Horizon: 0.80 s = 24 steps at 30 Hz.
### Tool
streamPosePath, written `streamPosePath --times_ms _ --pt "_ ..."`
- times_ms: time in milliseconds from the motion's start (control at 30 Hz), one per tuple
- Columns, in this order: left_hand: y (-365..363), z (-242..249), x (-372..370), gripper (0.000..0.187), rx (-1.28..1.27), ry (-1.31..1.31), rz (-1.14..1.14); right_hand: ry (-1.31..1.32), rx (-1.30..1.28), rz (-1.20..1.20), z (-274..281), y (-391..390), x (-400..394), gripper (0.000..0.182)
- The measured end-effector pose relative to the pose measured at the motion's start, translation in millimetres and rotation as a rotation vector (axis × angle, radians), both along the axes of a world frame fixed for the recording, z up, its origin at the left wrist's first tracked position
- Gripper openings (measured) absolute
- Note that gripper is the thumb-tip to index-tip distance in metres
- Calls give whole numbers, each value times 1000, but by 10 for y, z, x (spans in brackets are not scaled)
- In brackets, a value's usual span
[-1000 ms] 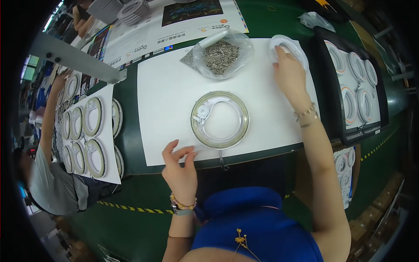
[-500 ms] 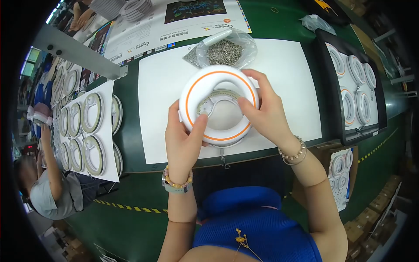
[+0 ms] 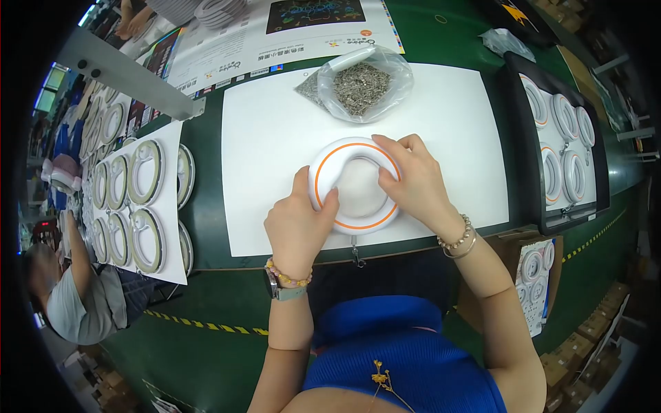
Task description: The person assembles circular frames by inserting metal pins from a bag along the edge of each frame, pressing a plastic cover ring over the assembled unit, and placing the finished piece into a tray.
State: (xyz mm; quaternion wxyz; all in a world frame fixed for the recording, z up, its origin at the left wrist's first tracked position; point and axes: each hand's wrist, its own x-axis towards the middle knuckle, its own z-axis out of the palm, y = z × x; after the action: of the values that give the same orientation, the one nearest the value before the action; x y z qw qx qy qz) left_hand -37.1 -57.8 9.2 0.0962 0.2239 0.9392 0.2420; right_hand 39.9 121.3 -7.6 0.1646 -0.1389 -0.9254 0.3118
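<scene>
A white ring-shaped housing (image 3: pixel 328 167) with an orange line around its face lies flat at the middle of the white sheet (image 3: pixel 454 124). My left hand (image 3: pixel 301 219) grips its left side, with the thumb at the inner edge. From the right, my right hand (image 3: pixel 418 180) holds the upper right of the ring, fingers on the outside and thumb near the hole. Below the ring a small metal clasp (image 3: pixel 357 256) hangs over the table edge. What lies under the ring is hidden.
Beyond the ring sits an open plastic bag of small metal screws (image 3: pixel 361 88). Several ring halves (image 3: pixel 147 237) lie on a white board to the left. At right, a black tray (image 3: pixel 513 131) holds several finished-looking rings (image 3: pixel 566 113). A metal post (image 3: pixel 134 79) and a co-worker (image 3: pixel 82 303) are at left.
Both hands have lowered the ring away from my head onto the sheet. Previously it was raised and tilted, with the inside of a lower part showing through its hole.
</scene>
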Motion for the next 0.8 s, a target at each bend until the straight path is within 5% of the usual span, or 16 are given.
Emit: streamPosePath --times_ms 800 --pt "-34 -97 -30 49 65 49 -29 -25 -56 -42 -24 -46 -2 46"
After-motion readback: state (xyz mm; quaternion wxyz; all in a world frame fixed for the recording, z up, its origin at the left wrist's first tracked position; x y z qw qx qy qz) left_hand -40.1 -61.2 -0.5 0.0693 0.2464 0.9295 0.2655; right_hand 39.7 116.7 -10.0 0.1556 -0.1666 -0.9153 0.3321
